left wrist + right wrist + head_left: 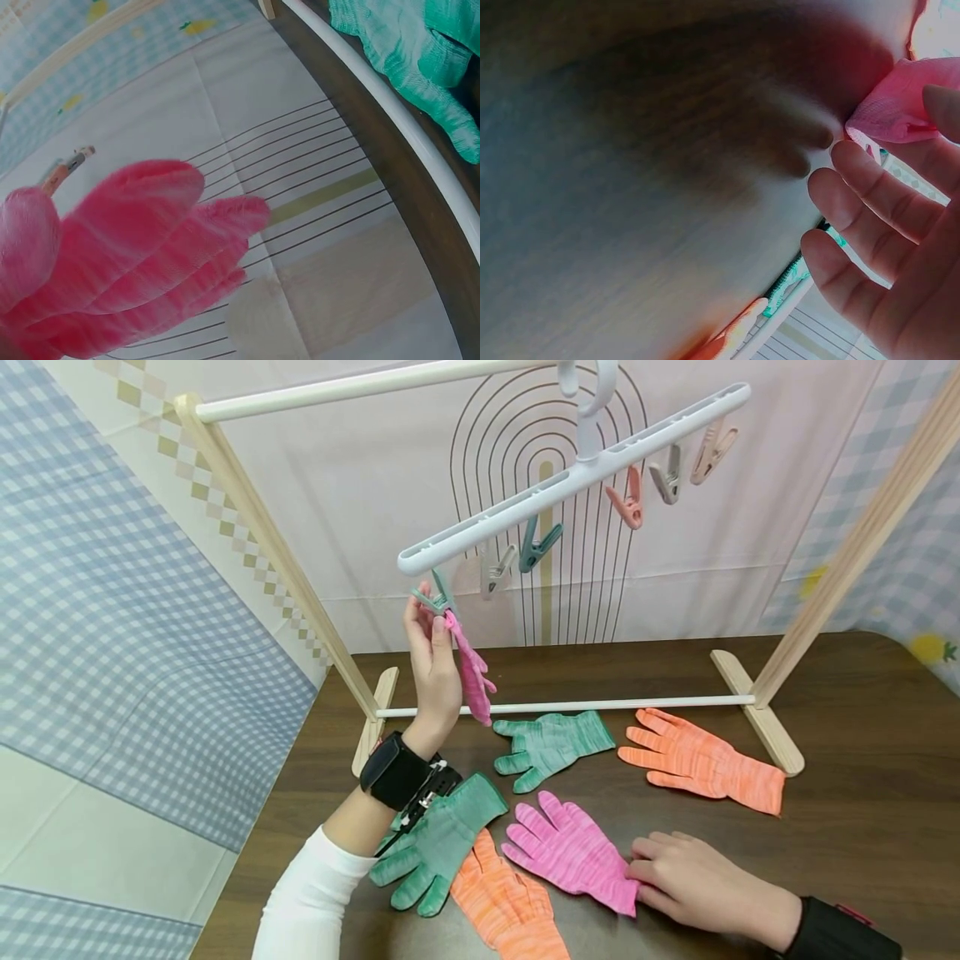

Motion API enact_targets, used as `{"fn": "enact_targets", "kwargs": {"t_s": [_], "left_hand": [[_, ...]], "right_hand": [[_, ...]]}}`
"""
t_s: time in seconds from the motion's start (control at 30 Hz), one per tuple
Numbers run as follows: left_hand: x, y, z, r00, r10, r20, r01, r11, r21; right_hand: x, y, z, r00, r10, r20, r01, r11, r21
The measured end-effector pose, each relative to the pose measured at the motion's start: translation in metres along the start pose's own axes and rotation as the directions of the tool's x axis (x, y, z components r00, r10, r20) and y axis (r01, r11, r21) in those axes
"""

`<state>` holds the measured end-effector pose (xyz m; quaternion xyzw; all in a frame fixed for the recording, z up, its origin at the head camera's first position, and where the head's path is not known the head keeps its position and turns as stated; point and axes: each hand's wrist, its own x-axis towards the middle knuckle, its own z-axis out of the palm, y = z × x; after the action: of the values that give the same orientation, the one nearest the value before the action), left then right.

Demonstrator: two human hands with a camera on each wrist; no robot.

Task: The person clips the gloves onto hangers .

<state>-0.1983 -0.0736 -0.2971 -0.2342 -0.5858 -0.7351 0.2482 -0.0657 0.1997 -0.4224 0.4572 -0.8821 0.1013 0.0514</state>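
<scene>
My left hand [433, 668] is raised under the left end of a white hanger [517, 506]. Its fingertips and thumb pinch a light green clothespin [440, 597]. From that clothespin a pink glove [472, 672] hangs, fingers down; in the left wrist view the same glove [142, 240] fills the lower left. Low over the table, my right hand [697, 881] pinches the cuff of a second pink glove [573, 847], which lies flat. In the right wrist view its cuff [900, 105] sits between thumb and index finger, the other fingers extended.
More clothespins hang along the hanger, among them a dark teal one [536, 545] and a coral one [628, 502]. Green gloves [555, 745] [442, 839] and orange gloves [697, 756] [506, 897] lie on the brown table [862, 827]. A wooden rack [262, 543] frames the area.
</scene>
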Motion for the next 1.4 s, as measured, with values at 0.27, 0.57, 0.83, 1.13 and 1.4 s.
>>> {"fn": "enact_targets", "kwargs": {"t_s": [0.27,0.57,0.83,1.13,1.4], "left_hand": [[0.000,0.000,-0.003,0.999,0.051,-0.003,-0.050,0.995,0.082],[-0.002,0.003,-0.002,0.991,0.130,-0.014,-0.126,0.981,0.146],[-0.003,0.008,0.003,0.952,0.300,-0.057,-0.266,0.907,0.325],[-0.004,0.015,0.014,0.854,0.519,-0.021,-0.479,0.802,0.357],[-0.005,0.021,0.019,0.795,0.607,0.018,-0.576,0.745,0.336]], "right_hand": [[0.000,0.000,-0.001,1.000,0.005,0.011,-0.005,1.000,0.002],[0.000,0.000,-0.001,1.000,0.010,0.021,-0.010,1.000,0.006],[0.000,0.001,-0.001,0.999,0.018,0.034,-0.018,1.000,0.009],[0.000,0.001,-0.001,1.000,0.007,0.012,-0.007,1.000,0.005],[0.000,0.001,0.000,1.000,0.004,0.005,-0.004,1.000,0.008]]}}
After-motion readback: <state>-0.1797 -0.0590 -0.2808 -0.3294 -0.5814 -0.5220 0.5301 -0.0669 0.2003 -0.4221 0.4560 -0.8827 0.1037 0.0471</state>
